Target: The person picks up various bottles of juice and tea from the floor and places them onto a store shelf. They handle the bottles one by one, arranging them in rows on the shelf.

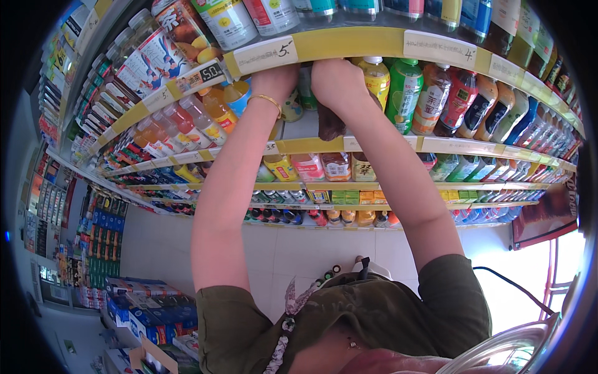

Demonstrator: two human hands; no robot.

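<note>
Both of my arms reach onto a shelf of bottled drinks, under the yellow rail point(345, 43) of the shelf above. My left hand point(276, 80) is nearest to a pale patterned bottle point(293, 108); the rail hides its fingers, so its grip cannot be seen. My right hand point(337, 83) is closed around a dark brown cloth point(331, 124), which hangs down towards the shelf's front edge. Between my wrists lies a bare strip of white shelf board point(301, 125). A yellow-labelled bottle point(377, 79) and a green bottle point(404, 93) stand just right of my right hand.
Orange-drink bottles point(217, 110) stand left of my left wrist. Price labels point(266, 55) line the rails. Lower shelves hold more bottles point(308, 167) and small cartons point(345, 197). Blue boxes point(161, 322) are stacked at lower left. Several bottles point(328, 275) are on the tiled floor point(299, 248).
</note>
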